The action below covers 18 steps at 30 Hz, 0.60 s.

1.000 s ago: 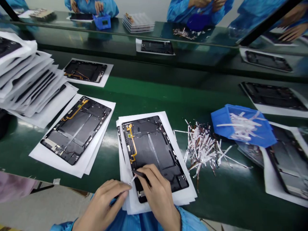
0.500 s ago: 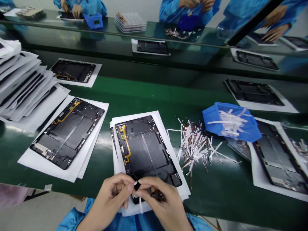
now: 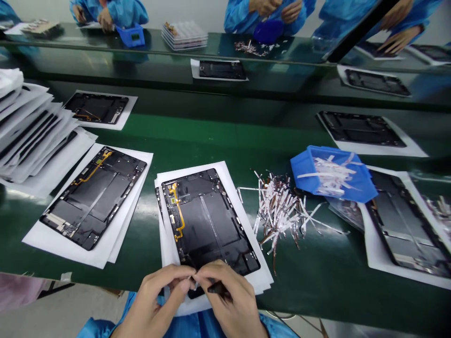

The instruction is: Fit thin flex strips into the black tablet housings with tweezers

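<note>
Close below me, a tablet back shell (image 3: 207,220) with an orange flex cable (image 3: 178,211) lies on white paper sheets (image 3: 243,216). Over its near end, my left hand (image 3: 160,298) is closed, thumb and forefinger pinching a small pale strip (image 3: 195,284). Meeting it fingertip to fingertip, my right hand (image 3: 229,300) is closed too, at the same strip. A dark tool (image 3: 217,288) sits tucked in the right hand's fingers; its kind is mostly hidden. Right of the shell lies a heap of thin white-and-brown strips (image 3: 280,206).
A blue bin (image 3: 299,164) with white strips stands beyond the heap. Another tablet shell (image 3: 93,197) lies left, near a stack of papers and shells (image 3: 31,131). More shells lie right (image 3: 405,216) and at the back. Across a raised ledge, co-workers in blue sleeves (image 3: 127,16) work.
The dark piece between my fingertips no longer shows there; a small pale strip does. Both hands have shifted slightly down in view. The whole view has moved a little.
</note>
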Each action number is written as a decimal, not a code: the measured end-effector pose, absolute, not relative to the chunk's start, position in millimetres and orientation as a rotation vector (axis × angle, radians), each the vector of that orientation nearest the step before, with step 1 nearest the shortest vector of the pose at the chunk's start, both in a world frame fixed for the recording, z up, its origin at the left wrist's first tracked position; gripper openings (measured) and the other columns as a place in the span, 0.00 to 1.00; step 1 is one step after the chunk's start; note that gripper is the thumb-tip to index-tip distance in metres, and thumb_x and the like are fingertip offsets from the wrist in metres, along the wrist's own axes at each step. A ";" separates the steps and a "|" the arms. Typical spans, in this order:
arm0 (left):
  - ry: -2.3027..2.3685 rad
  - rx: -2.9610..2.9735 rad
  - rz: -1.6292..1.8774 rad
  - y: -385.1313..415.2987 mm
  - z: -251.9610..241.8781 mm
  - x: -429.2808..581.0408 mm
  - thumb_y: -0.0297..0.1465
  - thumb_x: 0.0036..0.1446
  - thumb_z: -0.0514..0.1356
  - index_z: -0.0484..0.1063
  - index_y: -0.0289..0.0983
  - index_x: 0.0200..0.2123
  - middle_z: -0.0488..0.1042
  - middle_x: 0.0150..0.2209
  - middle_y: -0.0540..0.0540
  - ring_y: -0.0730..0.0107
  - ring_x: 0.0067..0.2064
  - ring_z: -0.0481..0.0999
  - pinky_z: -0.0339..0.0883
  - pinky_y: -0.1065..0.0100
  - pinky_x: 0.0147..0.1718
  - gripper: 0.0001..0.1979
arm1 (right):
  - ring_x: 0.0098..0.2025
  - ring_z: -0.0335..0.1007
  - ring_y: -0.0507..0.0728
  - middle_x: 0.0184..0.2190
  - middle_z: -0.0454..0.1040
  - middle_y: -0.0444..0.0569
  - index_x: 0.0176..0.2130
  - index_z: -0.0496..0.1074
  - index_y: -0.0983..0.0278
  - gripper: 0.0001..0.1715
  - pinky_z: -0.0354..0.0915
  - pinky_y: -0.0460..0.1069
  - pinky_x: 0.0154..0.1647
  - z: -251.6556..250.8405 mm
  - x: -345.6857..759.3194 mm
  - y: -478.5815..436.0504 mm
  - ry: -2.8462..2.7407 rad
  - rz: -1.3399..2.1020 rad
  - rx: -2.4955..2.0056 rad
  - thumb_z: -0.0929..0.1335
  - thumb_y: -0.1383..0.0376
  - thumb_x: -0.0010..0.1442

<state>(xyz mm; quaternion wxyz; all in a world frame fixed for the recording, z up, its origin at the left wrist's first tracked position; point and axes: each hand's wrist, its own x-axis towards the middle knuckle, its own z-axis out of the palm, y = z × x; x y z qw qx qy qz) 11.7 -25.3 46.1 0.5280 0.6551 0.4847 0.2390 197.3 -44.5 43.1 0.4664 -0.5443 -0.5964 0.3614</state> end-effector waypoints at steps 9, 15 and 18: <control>1.098 2.060 0.670 -14.9 50.4 -2.4 0.23 0.65 0.56 0.65 0.48 0.62 0.76 0.55 0.44 0.61 0.58 0.75 0.72 0.60 0.55 0.25 | 0.31 0.77 0.53 0.30 0.78 0.44 0.38 0.71 0.59 0.11 0.71 0.46 0.33 52.1 202.5 -46.1 -1.640 0.860 -1.281 0.63 0.74 0.65; 0.663 2.515 0.793 11.7 38.7 3.0 0.18 0.60 0.60 0.53 0.42 0.69 0.83 0.44 0.47 0.61 0.52 0.81 0.69 0.55 0.59 0.37 | 0.33 0.79 0.57 0.33 0.81 0.45 0.43 0.74 0.52 0.13 0.74 0.51 0.36 105.8 260.8 -48.0 -1.721 0.534 -1.431 0.63 0.68 0.68; 0.726 2.417 0.971 18.1 28.3 6.7 0.20 0.58 0.62 0.56 0.41 0.68 0.84 0.41 0.47 0.59 0.47 0.83 0.72 0.53 0.55 0.36 | 0.30 0.74 0.58 0.29 0.77 0.46 0.34 0.74 0.55 0.03 0.70 0.53 0.34 119.0 327.4 -12.4 -1.201 -0.139 -1.779 0.71 0.60 0.61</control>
